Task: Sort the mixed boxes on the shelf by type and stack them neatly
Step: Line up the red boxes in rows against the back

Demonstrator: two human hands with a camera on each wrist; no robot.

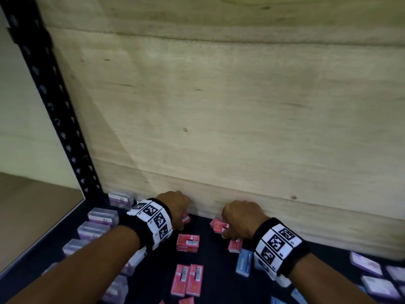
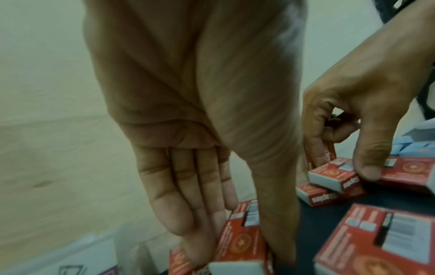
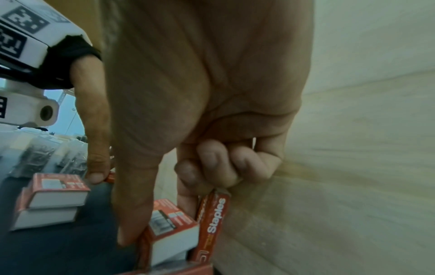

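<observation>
Red staple boxes lie scattered on the dark shelf (image 1: 210, 266) near the wooden back panel. My left hand (image 1: 183, 218) reaches down at the back and pinches one red staple box (image 2: 240, 240) between thumb and straight fingers. To its right, my right hand (image 1: 225, 231) grips another red staple box (image 3: 174, 221) between thumb and index finger, the other fingers curled. A further red box (image 3: 213, 223) stands on edge against that one, beside the panel. Two stacked red boxes (image 3: 51, 197) sit by the left thumb.
Loose red boxes (image 1: 188, 242) and a side-by-side pair (image 1: 189, 279) lie in the middle. Clear cases with purple labels (image 1: 103, 216) line the left, blue boxes (image 1: 244, 262) and flat purple boxes (image 1: 366, 264) the right. A black perforated post (image 1: 54, 106) stands left.
</observation>
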